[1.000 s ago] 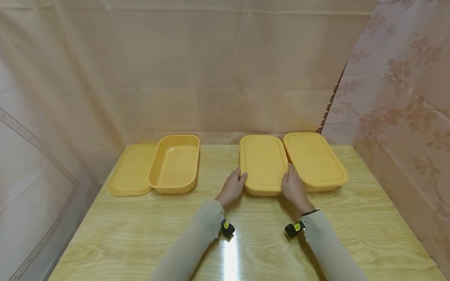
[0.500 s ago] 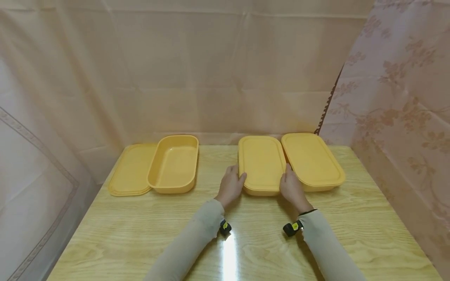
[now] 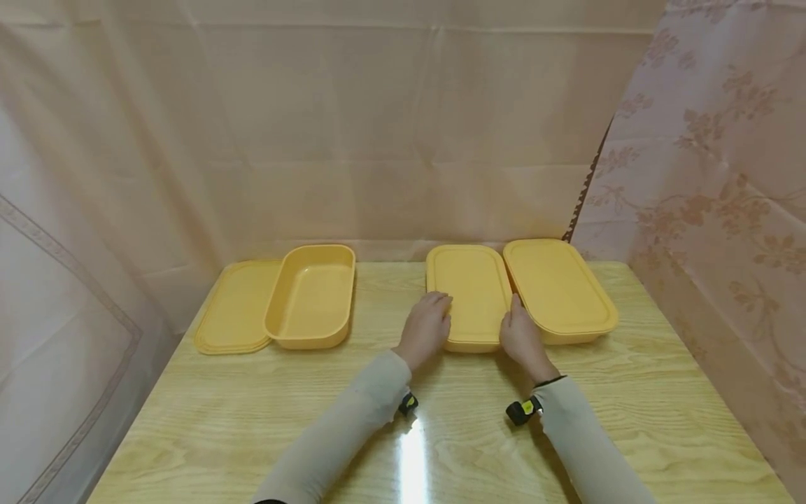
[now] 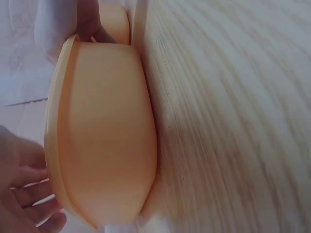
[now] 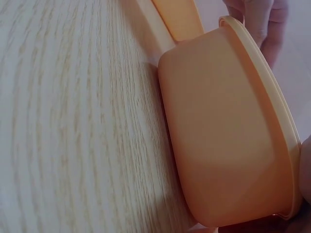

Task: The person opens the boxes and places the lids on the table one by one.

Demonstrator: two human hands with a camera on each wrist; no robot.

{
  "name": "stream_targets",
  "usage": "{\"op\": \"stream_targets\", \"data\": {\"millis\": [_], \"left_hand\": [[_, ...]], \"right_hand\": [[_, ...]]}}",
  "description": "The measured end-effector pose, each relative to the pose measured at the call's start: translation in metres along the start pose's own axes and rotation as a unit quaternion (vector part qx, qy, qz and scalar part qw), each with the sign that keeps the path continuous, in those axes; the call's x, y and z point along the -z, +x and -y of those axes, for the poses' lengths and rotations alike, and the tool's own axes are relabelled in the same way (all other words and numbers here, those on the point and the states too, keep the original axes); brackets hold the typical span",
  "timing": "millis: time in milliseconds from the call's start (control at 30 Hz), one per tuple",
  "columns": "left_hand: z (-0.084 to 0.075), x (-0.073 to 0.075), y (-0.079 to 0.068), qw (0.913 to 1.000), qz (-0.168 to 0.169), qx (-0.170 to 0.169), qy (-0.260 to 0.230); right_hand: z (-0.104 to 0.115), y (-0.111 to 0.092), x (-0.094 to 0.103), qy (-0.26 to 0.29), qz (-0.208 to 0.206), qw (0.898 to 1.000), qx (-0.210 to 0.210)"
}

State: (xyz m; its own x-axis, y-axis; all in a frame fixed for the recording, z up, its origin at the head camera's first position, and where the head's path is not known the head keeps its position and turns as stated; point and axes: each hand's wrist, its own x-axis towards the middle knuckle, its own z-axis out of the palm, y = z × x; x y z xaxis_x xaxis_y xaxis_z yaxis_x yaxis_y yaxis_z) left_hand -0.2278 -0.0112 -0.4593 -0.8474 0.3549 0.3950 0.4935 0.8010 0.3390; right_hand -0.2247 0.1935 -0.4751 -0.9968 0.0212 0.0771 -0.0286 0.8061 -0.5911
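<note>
A yellow rectangular food container (image 3: 474,346) with its lid on stands right of the table's middle. My left hand (image 3: 425,330) is at its near left corner, fingers over the lid (image 3: 472,280); in the left wrist view the fingers (image 4: 36,199) are spread loosely beside the rim. My right hand (image 3: 524,339) holds the container's right side near the front corner, thumb by the lid's edge and fingers along the wall. Those fingers are partly hidden by the container in the right wrist view.
A second lidded container (image 3: 560,287) stands angled close on the right. To the left, an uncovered container (image 3: 315,297) overlaps the edge of several stacked lids (image 3: 233,308). Beige curtain (image 3: 378,140) hangs behind the wooden table (image 3: 208,427).
My left hand has come off the container's left side and moved up and right over the lid's near left corner. My right hand and the containers stay almost in place.
</note>
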Motion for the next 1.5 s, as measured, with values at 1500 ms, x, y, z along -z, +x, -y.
{"op": "stream_targets", "data": {"millis": [1500], "left_hand": [[-0.031,0.001,-0.005,0.984,0.137,-0.075,0.087]], "right_hand": [[-0.005,0.0,0.002,0.042,0.009,0.999,-0.006]]}}
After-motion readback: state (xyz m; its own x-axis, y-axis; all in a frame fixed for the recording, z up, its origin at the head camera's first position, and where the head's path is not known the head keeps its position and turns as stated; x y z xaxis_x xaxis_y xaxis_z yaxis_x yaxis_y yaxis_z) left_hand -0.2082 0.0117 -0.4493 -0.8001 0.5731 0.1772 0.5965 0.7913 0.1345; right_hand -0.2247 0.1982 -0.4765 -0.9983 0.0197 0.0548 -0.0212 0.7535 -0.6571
